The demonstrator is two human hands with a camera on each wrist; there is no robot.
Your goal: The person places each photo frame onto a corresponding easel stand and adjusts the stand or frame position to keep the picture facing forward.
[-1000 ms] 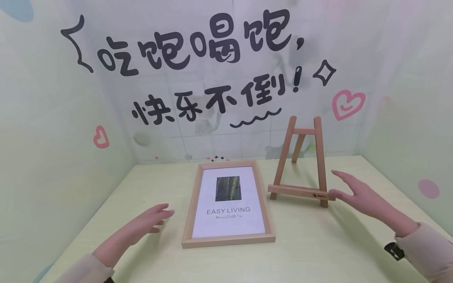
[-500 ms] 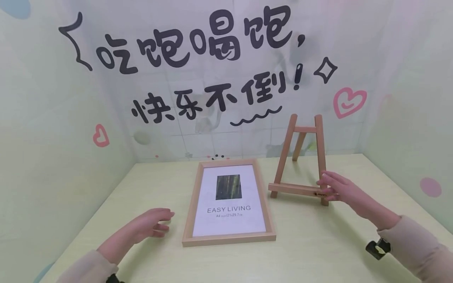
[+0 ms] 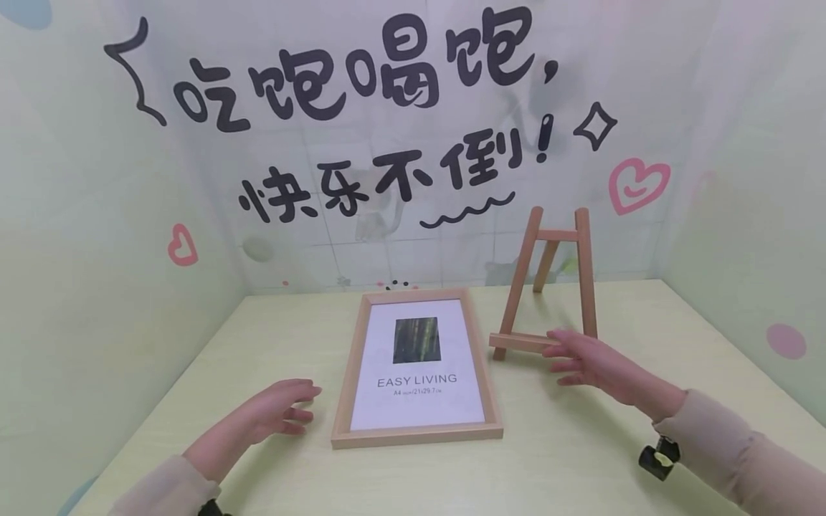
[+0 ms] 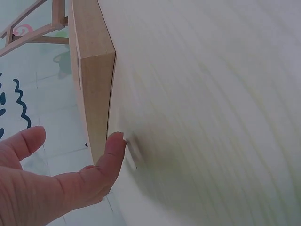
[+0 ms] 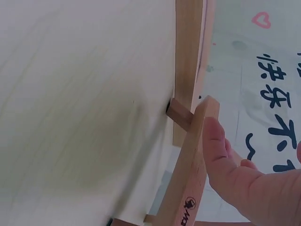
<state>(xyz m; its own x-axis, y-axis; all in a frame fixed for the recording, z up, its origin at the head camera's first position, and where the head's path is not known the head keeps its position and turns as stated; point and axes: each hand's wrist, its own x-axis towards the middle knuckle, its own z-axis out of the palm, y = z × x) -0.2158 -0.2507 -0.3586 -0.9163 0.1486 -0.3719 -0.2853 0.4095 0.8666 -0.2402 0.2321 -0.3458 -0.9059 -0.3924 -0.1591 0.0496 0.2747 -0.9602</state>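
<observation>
A light wooden picture frame (image 3: 416,436) lies face up on the table, holding a white sheet marked "EASY LIVING" and a small dark picture. My left hand (image 3: 267,416) hovers just left of it, fingers loosely bent and nothing held. In the left wrist view a finger appears close to the frame's side (image 4: 96,80). To the right stands a small brown wooden easel (image 3: 519,287). My right hand (image 3: 594,365) is in front of its ledge (image 5: 186,174), hiding the right part in the head view. Whether the fingers touch the ledge I cannot tell.
The pale wooden tabletop (image 3: 284,337) is enclosed by light sheets on three sides. Large dark lettering (image 3: 406,64) and pink hearts (image 3: 639,186) decorate the sheets. A dark device (image 3: 660,459) is strapped to the right wrist.
My right hand has moved left across the easel's ledge, its fingers bending slightly. The left hand has barely moved, its fingers a little more bent. Frame and easel stay put.
</observation>
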